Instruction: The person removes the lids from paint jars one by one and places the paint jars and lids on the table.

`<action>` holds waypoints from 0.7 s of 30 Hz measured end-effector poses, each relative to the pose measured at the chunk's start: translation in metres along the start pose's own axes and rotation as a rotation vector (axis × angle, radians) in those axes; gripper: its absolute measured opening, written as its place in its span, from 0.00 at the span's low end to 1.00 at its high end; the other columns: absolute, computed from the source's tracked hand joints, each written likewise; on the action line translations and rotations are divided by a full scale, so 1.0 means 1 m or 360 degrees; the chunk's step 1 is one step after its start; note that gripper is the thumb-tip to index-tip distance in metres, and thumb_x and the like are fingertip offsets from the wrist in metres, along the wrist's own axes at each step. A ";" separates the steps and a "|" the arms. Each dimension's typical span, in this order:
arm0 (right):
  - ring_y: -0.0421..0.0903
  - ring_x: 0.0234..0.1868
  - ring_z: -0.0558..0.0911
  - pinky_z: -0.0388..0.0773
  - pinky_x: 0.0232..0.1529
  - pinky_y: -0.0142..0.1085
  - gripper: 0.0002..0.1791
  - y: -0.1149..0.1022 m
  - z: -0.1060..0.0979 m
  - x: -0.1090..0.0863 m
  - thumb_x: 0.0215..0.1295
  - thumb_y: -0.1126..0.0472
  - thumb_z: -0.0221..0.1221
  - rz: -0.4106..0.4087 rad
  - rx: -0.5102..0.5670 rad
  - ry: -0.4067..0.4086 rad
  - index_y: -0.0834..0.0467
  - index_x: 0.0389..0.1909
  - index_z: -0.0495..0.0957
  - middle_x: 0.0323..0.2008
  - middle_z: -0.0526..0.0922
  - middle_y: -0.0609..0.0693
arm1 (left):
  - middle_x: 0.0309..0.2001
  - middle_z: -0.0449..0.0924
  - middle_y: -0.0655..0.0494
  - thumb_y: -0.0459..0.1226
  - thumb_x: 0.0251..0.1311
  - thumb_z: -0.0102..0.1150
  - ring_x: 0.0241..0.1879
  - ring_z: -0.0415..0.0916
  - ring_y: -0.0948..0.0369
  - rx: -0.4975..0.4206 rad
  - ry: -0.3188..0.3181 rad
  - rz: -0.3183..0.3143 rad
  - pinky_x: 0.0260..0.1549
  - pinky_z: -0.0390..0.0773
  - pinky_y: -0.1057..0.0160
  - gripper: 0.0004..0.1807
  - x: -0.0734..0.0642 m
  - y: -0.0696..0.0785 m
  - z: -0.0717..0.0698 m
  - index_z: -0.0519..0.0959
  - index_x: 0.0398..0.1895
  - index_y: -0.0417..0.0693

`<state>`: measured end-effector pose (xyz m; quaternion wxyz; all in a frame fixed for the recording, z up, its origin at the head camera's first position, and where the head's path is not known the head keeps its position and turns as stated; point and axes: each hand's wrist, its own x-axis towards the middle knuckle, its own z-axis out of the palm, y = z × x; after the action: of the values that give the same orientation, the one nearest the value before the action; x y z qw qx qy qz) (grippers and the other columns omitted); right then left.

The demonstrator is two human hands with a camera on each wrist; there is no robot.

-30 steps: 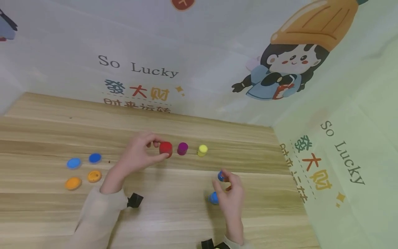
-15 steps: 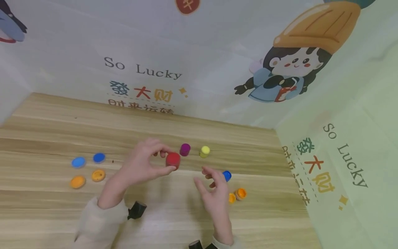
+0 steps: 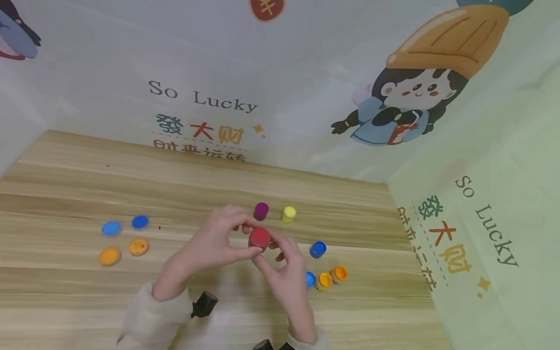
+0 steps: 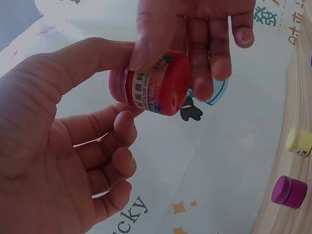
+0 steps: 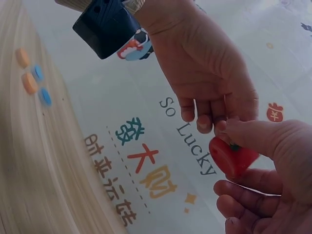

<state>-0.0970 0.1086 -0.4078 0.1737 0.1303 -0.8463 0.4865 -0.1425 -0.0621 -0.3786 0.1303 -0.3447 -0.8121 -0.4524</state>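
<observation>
A red paint jar (image 3: 260,237) with a printed label is held up above the table between both hands. My left hand (image 3: 214,243) pinches its lid end with thumb and index finger, the other fingers loosely bent. My right hand (image 3: 286,272) grips the jar from the opposite side. In the left wrist view, the right thumb lies across the label of the tilted red jar (image 4: 156,83). The right wrist view shows the jar's smooth red base (image 5: 229,158) beside the right thumb.
Behind the hands stand a purple jar (image 3: 261,211) and a yellow jar (image 3: 288,214). At right are a dark blue open jar (image 3: 318,249), a light blue jar (image 3: 310,280) and orange open jars (image 3: 339,273). Several lids (image 3: 110,255) lie at left. A printed cloth backs the table.
My right hand has left the blue jars and moved left to take hold of the red jar. My left hand has brought that jar right and nearer.
</observation>
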 end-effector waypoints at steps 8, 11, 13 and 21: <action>0.44 0.38 0.76 0.72 0.33 0.34 0.16 0.000 0.001 0.000 0.54 0.64 0.67 -0.0127 0.0103 -0.0025 0.57 0.45 0.81 0.40 0.83 0.48 | 0.34 0.74 0.62 0.37 0.42 0.73 0.39 0.67 0.61 -0.0175 -0.0066 0.0046 0.39 0.67 0.58 0.19 -0.003 -0.001 0.002 0.82 0.40 0.44; 0.45 0.38 0.76 0.73 0.33 0.34 0.15 0.000 0.001 -0.001 0.54 0.65 0.66 -0.0141 0.0143 -0.0064 0.57 0.45 0.81 0.41 0.83 0.49 | 0.40 0.76 0.59 0.36 0.43 0.73 0.45 0.67 0.60 -0.0261 -0.0102 0.0047 0.44 0.67 0.54 0.20 -0.005 -0.004 0.002 0.83 0.43 0.43; 0.45 0.38 0.76 0.73 0.33 0.34 0.15 0.001 0.002 -0.001 0.54 0.66 0.66 -0.0142 0.0154 -0.0056 0.58 0.44 0.81 0.40 0.83 0.49 | 0.41 0.77 0.58 0.35 0.42 0.73 0.46 0.67 0.59 -0.0310 -0.0094 0.0046 0.45 0.67 0.54 0.19 -0.006 -0.006 0.003 0.83 0.42 0.43; 0.45 0.33 0.76 0.74 0.33 0.33 0.13 0.000 0.010 -0.002 0.52 0.66 0.67 -0.0104 0.0165 0.0125 0.60 0.40 0.82 0.35 0.83 0.50 | 0.33 0.74 0.63 0.41 0.35 0.78 0.38 0.65 0.61 -0.0228 0.0188 -0.0117 0.37 0.65 0.61 0.19 -0.005 -0.004 0.021 0.77 0.30 0.51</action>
<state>-0.0967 0.1002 -0.4134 0.2155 0.1475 -0.8078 0.5285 -0.1393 -0.0487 -0.3956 0.1361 -0.2958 -0.7808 -0.5332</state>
